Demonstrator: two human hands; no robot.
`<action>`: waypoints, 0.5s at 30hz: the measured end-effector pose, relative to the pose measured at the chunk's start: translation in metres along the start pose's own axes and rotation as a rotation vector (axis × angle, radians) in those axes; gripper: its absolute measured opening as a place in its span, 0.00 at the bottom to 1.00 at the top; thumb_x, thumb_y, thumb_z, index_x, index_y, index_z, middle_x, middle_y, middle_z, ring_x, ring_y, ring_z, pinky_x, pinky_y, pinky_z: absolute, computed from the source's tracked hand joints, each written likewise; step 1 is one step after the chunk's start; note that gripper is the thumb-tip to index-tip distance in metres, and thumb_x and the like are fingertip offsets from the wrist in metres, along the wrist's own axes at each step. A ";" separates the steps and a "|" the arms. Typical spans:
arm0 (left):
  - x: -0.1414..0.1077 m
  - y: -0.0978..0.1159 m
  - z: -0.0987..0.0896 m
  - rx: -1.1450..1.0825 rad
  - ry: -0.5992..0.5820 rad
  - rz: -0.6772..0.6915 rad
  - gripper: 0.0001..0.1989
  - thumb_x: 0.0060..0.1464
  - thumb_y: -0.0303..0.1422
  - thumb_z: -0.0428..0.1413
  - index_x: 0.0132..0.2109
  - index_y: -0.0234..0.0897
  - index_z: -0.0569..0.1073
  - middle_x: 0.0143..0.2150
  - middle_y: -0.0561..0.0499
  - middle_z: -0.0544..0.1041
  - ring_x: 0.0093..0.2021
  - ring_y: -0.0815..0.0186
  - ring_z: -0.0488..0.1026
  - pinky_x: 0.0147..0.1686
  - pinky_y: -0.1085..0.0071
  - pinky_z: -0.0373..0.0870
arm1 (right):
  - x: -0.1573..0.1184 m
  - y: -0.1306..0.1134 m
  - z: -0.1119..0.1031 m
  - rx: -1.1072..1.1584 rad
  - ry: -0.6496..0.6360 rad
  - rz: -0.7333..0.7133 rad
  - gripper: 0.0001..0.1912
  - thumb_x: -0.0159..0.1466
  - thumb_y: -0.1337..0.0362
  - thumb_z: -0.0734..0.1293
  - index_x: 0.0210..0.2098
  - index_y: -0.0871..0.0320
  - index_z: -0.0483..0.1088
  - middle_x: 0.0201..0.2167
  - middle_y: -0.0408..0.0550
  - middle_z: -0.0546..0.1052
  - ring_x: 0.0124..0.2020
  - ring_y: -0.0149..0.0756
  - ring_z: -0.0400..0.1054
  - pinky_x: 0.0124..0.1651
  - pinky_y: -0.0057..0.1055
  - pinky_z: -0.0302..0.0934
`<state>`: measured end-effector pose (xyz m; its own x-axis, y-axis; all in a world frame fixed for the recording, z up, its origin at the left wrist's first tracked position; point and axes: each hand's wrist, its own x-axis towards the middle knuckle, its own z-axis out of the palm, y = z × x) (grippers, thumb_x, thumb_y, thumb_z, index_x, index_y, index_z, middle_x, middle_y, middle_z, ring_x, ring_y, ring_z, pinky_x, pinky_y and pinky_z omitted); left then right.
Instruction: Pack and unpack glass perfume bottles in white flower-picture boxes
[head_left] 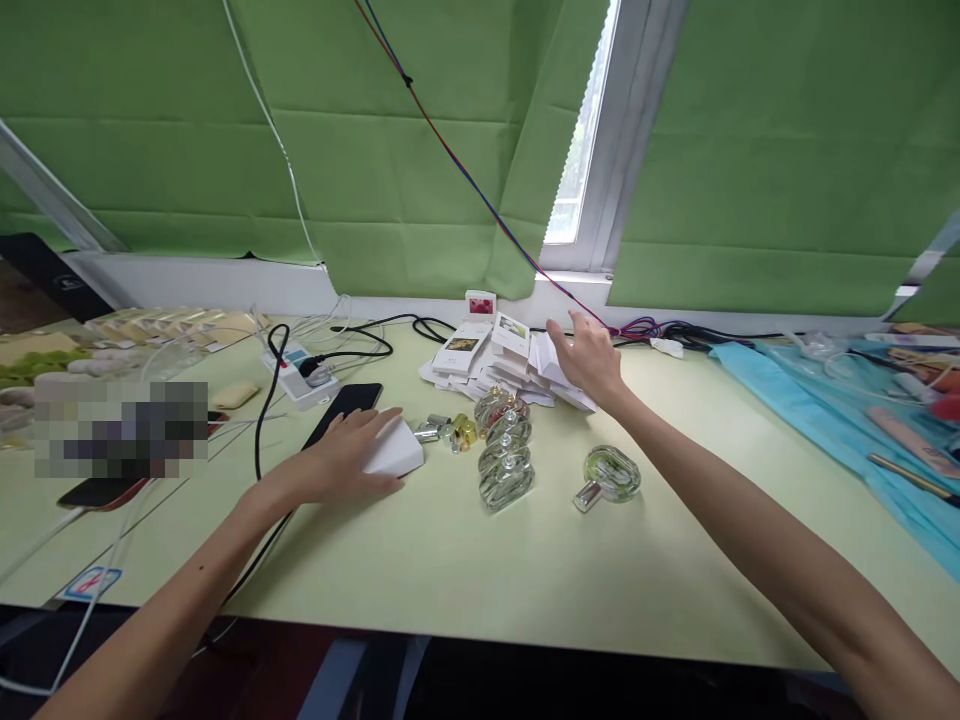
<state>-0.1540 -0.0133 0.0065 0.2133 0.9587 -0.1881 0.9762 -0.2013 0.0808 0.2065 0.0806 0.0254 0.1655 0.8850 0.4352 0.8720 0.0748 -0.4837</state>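
Note:
My left hand (pixel 352 455) is wrapped over a small white box (pixel 396 450) lying on the table, fingers on its far side and thumb on its near side. My right hand (pixel 587 358) reaches to the right end of a pile of flat white cartons (pixel 480 350), some with printed pictures. Its thumb and fingers are spread, and a white carton sits beside the palm. Between the hands stands a row of clear glass perfume bottles (pixel 506 460). Silver and gold bottle caps (pixel 459 432) lie to their left. One capped perfume bottle (pixel 611 474) lies at the right.
A black phone (pixel 345 410) lies behind my left hand, near a white power strip (pixel 300 375) with cables. Blue plastic sheeting (pixel 817 420) carries assorted items on the right. Another phone (pixel 105 490) is at left, below a blurred patch. Green blinds (pixel 420 180) hang behind.

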 end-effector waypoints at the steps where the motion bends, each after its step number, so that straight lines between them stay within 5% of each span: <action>1: 0.000 -0.001 -0.005 -0.020 0.019 0.003 0.55 0.46 0.56 0.59 0.75 0.39 0.51 0.74 0.37 0.58 0.71 0.39 0.57 0.65 0.52 0.60 | -0.001 0.002 -0.003 0.008 0.011 -0.003 0.36 0.71 0.39 0.50 0.66 0.55 0.63 0.63 0.62 0.69 0.62 0.60 0.62 0.56 0.53 0.63; 9: 0.018 0.028 -0.090 0.158 -0.136 -0.035 0.47 0.36 0.39 0.65 0.68 0.41 0.65 0.60 0.43 0.75 0.57 0.51 0.70 0.50 0.67 0.69 | -0.007 0.041 -0.017 0.035 -0.021 0.050 0.34 0.73 0.41 0.47 0.60 0.54 0.68 0.58 0.62 0.71 0.60 0.57 0.63 0.55 0.50 0.62; 15: 0.050 0.051 -0.112 0.304 -0.319 -0.029 0.50 0.32 0.44 0.66 0.66 0.43 0.66 0.59 0.38 0.74 0.54 0.45 0.73 0.41 0.66 0.70 | -0.021 0.068 -0.011 0.035 -0.098 0.102 0.31 0.73 0.44 0.48 0.58 0.53 0.70 0.57 0.61 0.71 0.59 0.57 0.62 0.55 0.50 0.63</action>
<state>-0.0979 0.0471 0.1103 0.1404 0.8643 -0.4829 0.9392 -0.2707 -0.2115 0.2674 0.0620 -0.0085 0.2051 0.9293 0.3071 0.8361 -0.0033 -0.5485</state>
